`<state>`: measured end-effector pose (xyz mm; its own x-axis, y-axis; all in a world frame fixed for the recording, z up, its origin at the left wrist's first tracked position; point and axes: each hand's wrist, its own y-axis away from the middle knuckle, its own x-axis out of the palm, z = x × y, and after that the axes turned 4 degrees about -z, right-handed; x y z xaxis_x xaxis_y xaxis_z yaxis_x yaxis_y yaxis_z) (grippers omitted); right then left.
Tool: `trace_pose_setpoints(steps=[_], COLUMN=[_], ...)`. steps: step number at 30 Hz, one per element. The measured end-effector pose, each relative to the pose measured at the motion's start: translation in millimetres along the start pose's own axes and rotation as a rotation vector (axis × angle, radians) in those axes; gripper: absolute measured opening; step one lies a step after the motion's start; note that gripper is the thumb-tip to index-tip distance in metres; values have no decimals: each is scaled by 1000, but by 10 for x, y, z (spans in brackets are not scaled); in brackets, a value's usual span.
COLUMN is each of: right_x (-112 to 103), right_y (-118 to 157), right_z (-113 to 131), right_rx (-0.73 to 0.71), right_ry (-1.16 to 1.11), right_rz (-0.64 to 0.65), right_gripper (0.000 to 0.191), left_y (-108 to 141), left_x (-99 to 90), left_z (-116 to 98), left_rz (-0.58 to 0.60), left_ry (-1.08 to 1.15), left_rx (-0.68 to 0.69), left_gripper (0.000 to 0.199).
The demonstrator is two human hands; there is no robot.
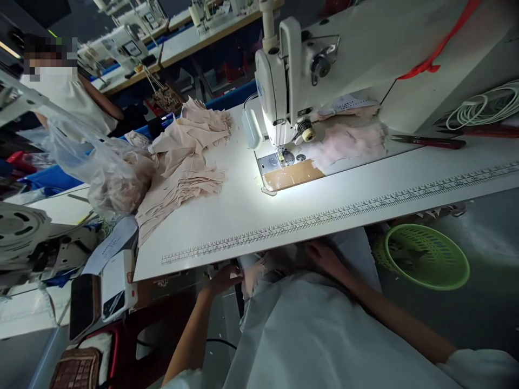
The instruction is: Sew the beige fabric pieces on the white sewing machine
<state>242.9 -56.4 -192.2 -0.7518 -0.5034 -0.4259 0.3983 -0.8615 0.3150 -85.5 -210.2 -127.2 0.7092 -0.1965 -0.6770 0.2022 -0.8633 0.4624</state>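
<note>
Below the front edge of the sewing table (227,216), my left hand (224,279) is at my lap with its fingers closed on the edge of a pale pink fabric piece (253,276). Farther right, my right hand (323,256) is low under the same edge, in shadow. Its fingers are blurred and partly hidden, so I cannot tell what they hold. Above, the sewing machine (279,108) has its lamp lit over the needle plate (270,163). Pink fabric (348,143) lies bunched right of the needle.
Stacked pink fabric pieces (182,189) lie on the left, beside a plastic bag (117,173). Thread snips (430,141) rest at the right. A green basket (427,281) stands below. A phone (84,305) lies lower left. Another person (73,102) sits beyond.
</note>
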Motion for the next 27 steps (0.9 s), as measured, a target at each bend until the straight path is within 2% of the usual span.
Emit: trace_pose_setpoints(steps=[2,4,6,7,8,9,11,13,14,15,18,20,22,25,27], right_x=[-123,-382,-745,-946,-1150,-1352,-1719,-1997,-2090,-2151,-2184,-2144,-2107,-2101,-2119], right_y=[145,328,477,513,512,468,250,-92,-276,-449,-804,-890,-905,-902,-911], right_z=[129,378,708,883,1053,1209,1462,1625,1677,1714,1749,1723,1671,1594,1565], right_rx=[-53,-147,-244,-297,-360,-434,-543,-552,-530,-493,-372,-356,-395,-443,-446], right_ry=[8,-20,-91,-110,-102,-65,121,335,436,541,777,839,870,921,929], right_rz=[34,167,374,431,420,302,-67,-403,-502,-537,-531,-515,-511,-515,-536], right_gripper=[31,33,38,39,39,38,32,23,19,17,16,17,19,22,22], left_y=[78,177,265,301,331,350,330,176,34,-150,-849,-1297,-1620,-1846,-1891], left_x=[-33,-134,-283,-367,-450,-527,-635,-650,-621,-571,-368,-252,-180,-130,-112], left_z=[8,-107,-390,-598,-845,-1122,-1724,-2296,-2543,-2756,-3207,-3399,-3535,-3646,-3673], left_rz=[-18,45,198,271,353,416,470,490,440,317,-95,-306,-452,-554,-576], left_ry=[1,-17,-3,32,66,83,101,108,111,104,-7,-88,-136,-171,-172], left_rx=[-19,-52,-32,33,114,221,499,719,805,886,1001,945,817,636,606], left_gripper=[32,35,40,44,47,46,37,29,27,26,26,24,20,15,11])
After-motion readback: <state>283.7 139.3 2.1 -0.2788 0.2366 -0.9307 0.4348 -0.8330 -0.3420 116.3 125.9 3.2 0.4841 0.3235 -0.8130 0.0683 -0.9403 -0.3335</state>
